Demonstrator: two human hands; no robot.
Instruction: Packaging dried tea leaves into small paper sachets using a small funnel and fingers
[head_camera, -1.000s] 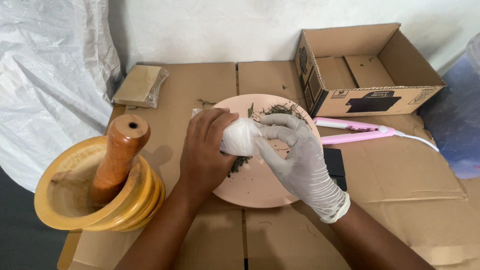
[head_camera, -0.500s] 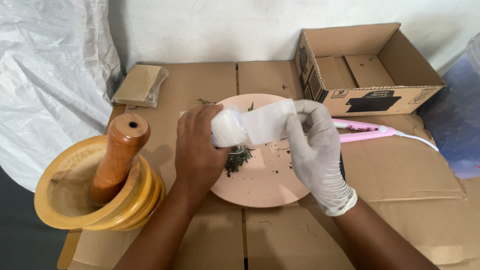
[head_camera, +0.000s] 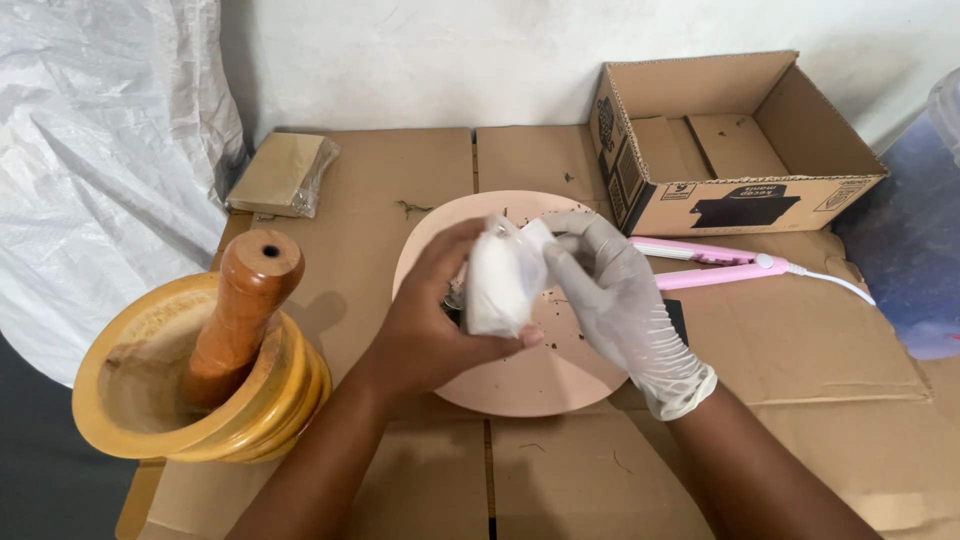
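The bare left hand (head_camera: 425, 330) has its grip clamped on a small white pouch (head_camera: 500, 280), thumb under it and fingers behind, holding it just above the pink plate (head_camera: 530, 375). The right hand (head_camera: 615, 295), in a whitish glove, has its fingertips pinched together on the pouch's upper right corner, so both hands hold the same thing. Dark green flakes (head_camera: 545, 298) lie scattered on the plate beneath the pouch.

The plate sits on a desk covered with flattened brown cardboard (head_camera: 800, 370). To the left stands a yellow wooden mortar (head_camera: 140, 400) with a reddish-brown pestle (head_camera: 235, 315) leaning inside it. Behind it, near the wall, lies a flat tan packet (head_camera: 278, 172) in clear wrap. To the right of the plate lies a slim pink sealer (head_camera: 715, 265) with a white cord running off right, and a small black object (head_camera: 677, 318) peeks out beside the gloved wrist.

At the back right is an open brown cardboard box (head_camera: 740, 140), empty inside, with a black printed picture on its front panel and small black marks at each end. A white plastic sheet (head_camera: 100, 170) hangs at the left.
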